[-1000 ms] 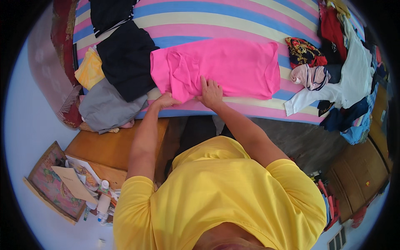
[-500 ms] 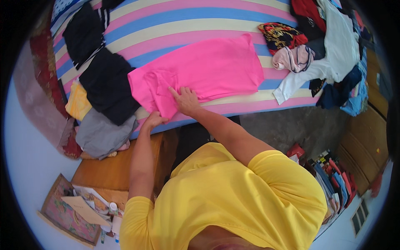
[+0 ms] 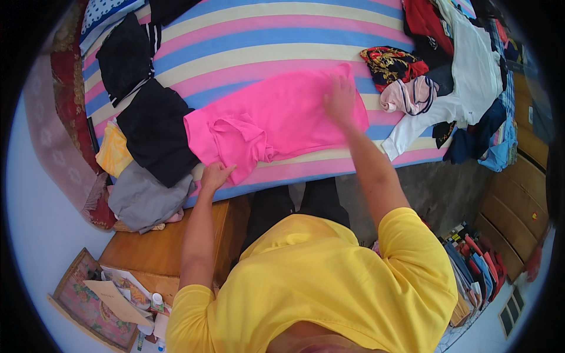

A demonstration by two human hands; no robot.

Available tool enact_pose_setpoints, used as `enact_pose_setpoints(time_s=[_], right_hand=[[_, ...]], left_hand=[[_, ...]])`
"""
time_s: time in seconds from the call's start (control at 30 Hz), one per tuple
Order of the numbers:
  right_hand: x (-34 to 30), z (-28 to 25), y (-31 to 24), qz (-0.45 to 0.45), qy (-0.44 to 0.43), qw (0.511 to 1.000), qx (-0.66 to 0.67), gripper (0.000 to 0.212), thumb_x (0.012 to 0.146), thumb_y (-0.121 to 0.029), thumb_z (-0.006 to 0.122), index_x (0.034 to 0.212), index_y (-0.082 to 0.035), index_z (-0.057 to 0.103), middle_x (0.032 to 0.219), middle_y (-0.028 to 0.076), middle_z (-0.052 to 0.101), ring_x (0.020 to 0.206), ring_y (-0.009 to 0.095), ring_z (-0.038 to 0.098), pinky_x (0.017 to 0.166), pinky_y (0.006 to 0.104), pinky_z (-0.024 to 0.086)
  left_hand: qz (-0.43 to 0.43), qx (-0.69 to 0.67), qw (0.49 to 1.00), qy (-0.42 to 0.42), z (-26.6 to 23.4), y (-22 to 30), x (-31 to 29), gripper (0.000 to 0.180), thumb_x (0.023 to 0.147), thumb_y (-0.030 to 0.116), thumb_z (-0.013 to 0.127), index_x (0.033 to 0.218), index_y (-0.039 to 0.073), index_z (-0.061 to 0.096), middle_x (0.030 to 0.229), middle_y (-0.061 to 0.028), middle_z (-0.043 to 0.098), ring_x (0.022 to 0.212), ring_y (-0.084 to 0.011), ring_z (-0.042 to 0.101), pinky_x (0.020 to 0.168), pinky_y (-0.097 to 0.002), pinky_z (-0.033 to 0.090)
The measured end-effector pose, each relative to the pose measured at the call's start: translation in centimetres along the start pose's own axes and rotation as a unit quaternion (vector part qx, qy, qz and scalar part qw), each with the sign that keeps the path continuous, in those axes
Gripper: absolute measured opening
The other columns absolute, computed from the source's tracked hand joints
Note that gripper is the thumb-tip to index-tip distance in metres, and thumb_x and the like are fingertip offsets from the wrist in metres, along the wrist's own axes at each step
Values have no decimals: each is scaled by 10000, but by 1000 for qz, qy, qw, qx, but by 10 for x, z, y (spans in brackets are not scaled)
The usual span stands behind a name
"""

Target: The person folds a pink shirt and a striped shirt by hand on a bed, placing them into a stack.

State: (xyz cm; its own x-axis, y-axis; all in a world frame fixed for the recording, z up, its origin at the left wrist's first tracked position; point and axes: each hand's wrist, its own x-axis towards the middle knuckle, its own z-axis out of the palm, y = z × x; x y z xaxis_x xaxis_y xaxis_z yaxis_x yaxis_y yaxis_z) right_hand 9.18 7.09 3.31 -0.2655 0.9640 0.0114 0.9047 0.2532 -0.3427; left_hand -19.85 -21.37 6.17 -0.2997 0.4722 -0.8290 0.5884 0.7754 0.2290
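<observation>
A bright pink shirt (image 3: 294,120) lies spread across the striped bed sheet (image 3: 259,35), with part of it folded over and rumpled at its left end. Its near left corner is pinched in the fingers of my left hand (image 3: 216,175). My right hand (image 3: 340,101), somewhat blurred, lies on the shirt's right end with the fingers stretched out, away from me. Just left of the shirt are black folded clothes (image 3: 156,123).
At the left are a grey garment (image 3: 147,197), a yellow cloth (image 3: 113,150) and a black striped garment (image 3: 125,59). To the right lie a white long-sleeved garment (image 3: 474,65), a pale pink bundle (image 3: 406,96) and a patterned cloth (image 3: 388,63). A wooden cabinet (image 3: 165,232) stands near my left arm.
My right hand has moved from the rumpled left part of the pink shirt to its right end. My left hand stays at the near left corner.
</observation>
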Motion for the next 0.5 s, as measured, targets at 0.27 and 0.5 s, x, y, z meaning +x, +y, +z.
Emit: enact_pose_setpoints(time_s=[0.27,0.5], right_hand=[[81,-17,4,-162,-445,836,-276,416,653,-204,638,1063,-155,586,1102,140,561,1111,290,480,956,497,315],[48,-110,43,-182,-402,896,55,364,652,-242,646,974,-79,596,956,164,609,912,340,579,833,443,426]], left_hand=[[267,97,876,390,-59,86,49,366,748,259,654,1058,88,561,1053,-136,569,975,-321,532,854,-439,396],[145,282,946,72,-103,79,86,361,732,212,644,1073,135,559,1114,-122,551,1015,-361,516,914,-475,358]])
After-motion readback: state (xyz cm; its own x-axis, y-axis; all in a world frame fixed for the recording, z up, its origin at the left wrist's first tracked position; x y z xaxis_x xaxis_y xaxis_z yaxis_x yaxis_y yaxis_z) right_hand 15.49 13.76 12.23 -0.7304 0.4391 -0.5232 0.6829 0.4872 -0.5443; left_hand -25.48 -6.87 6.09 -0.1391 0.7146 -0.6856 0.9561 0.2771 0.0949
